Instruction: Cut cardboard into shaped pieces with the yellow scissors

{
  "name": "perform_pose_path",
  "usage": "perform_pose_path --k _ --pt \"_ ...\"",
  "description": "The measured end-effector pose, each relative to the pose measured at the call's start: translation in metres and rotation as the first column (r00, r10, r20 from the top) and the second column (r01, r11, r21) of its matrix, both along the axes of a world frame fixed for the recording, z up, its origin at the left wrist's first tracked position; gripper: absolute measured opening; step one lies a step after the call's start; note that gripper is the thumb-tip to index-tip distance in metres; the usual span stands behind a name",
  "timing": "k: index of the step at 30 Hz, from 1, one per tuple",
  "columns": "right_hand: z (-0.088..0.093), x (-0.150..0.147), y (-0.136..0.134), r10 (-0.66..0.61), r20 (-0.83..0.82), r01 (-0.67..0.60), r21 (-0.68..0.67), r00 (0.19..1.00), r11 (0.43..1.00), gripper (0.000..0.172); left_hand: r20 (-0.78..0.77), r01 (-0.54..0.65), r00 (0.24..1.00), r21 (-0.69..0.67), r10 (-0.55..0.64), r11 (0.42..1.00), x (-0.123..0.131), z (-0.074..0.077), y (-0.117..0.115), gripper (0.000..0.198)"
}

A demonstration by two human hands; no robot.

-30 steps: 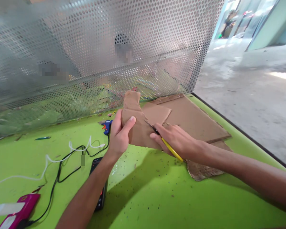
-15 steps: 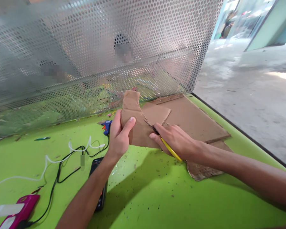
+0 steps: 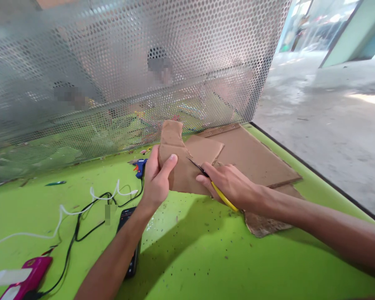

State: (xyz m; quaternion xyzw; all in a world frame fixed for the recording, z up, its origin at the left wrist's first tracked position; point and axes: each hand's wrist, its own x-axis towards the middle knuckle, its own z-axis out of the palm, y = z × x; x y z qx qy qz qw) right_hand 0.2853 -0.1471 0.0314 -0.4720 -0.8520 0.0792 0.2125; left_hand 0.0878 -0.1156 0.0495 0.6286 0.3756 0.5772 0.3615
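A piece of brown cardboard with a curved upper edge is raised above the green table. My left hand grips its left side, thumb flat on the front face. My right hand is closed around scissors with yellow handles. Their dark blades point up and left and lie against the cardboard near the end of the curved cut. How far the blades are apart is hard to make out. Part of the handles is hidden inside my right hand.
Larger cardboard sheets lie behind my right hand. A perforated metal screen stands along the far edge, with people behind it. At left are a blue glue gun, tangled cables, a phone and a pink power strip.
The scissor blades have shifted very slightly up and left against the cardboard. Both hands keep nearly the same place and grip.
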Motion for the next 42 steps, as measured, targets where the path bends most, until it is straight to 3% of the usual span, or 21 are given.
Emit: perform_pose_path --k 6,12,17,23,34,42 --pt "0.003 0.002 0.003 0.026 -0.023 -0.027 -0.013 0.999 1.000 0.044 -0.070 -0.033 0.997 0.020 0.035 0.999 0.001 -0.003 -0.001 0.020" --pt "-0.002 0.002 0.002 -0.008 -0.031 0.008 0.002 0.999 1.000 0.052 -0.031 -0.013 0.999 0.001 0.013 1.000 0.001 -0.004 0.000 0.020" --pt "0.000 0.003 0.002 0.044 -0.106 -0.047 -0.026 0.993 0.999 0.044 -0.016 0.004 1.000 -0.004 -0.004 1.000 0.000 -0.004 0.000 0.018" --pt "0.005 0.002 0.002 0.026 -0.061 -0.027 -0.018 0.998 0.999 0.043 -0.087 -0.052 0.995 0.029 0.054 0.998 0.000 -0.005 0.000 0.019" --pt "0.004 0.002 0.001 0.037 -0.102 -0.039 -0.023 0.994 0.999 0.040 -0.071 0.003 0.997 -0.010 -0.003 1.000 0.002 0.001 -0.003 0.019" --pt "0.010 0.003 0.002 0.035 -0.082 -0.041 -0.073 0.996 0.996 0.036 -0.147 -0.048 0.988 0.034 0.053 0.998 0.000 -0.002 -0.002 0.021"
